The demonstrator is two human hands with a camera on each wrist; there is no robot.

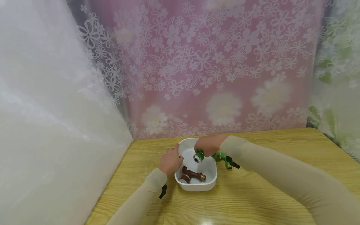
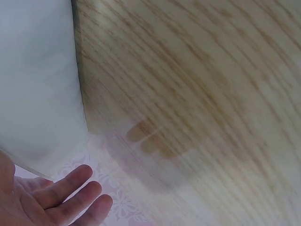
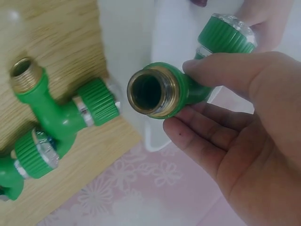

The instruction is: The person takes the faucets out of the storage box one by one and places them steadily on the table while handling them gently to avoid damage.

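"Where did we have the green tap (image 1: 199, 155)?"

"In our right hand (image 1: 209, 145), over the inside of the white tub (image 1: 197, 187). We pinched its body between thumb and fingers, leaving the ribbed knob (image 3: 223, 35) and the threaded brass end (image 3: 169, 92) uncovered. A narrow hold there probably suited us better than the knob, which might have turned under our fingers."

"And our left hand (image 1: 171, 161)?"

"It rested at the tub's left rim, with the fingers we could see fairly straight and loosely spread. We took that as steadying, since a light tub could have slid on the wood-grain table (image 1: 253, 200). How hard the thumb pressed, we couldn't tell."

"What else did we have about us?"

"A brown tap (image 1: 194, 174) lay on the tub's floor at the near end, apart from the green one above. More green taps (image 3: 57, 122) lay on the table just beside the tub's right wall, presumably for a short reach. Our right arm partly hid them from the head view."
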